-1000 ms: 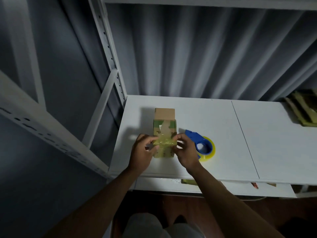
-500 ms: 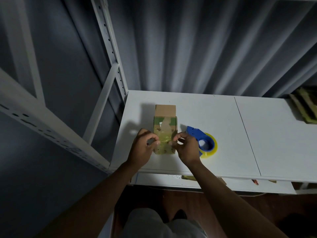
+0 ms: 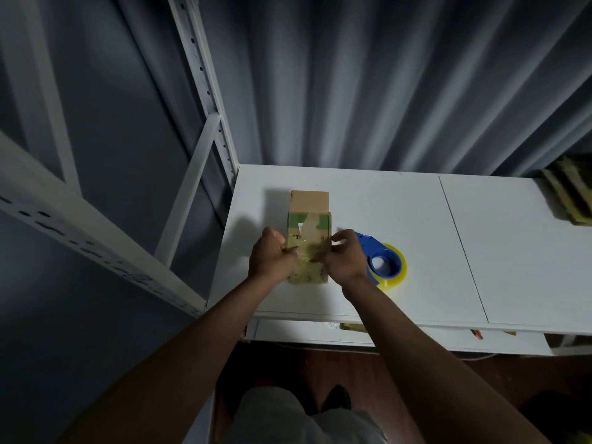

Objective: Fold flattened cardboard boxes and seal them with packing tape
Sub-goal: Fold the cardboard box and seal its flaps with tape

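Although the light is dim, the stage of the work can be read fairly well: the box is already folded into shape and stands on the white table, near its left end. A strip of clear tape already lies along the top of the box. The left hand has its fingers curled against the left side of the box, and the right hand does the same on the right side; both seem to pinch and press down a tape strip across the near part. So the sealing of this box looks almost finished. Just right of the hands the blue tape dispenser rests on the table. At the far right lie flat cardboard pieces, probably boxes left to fold.
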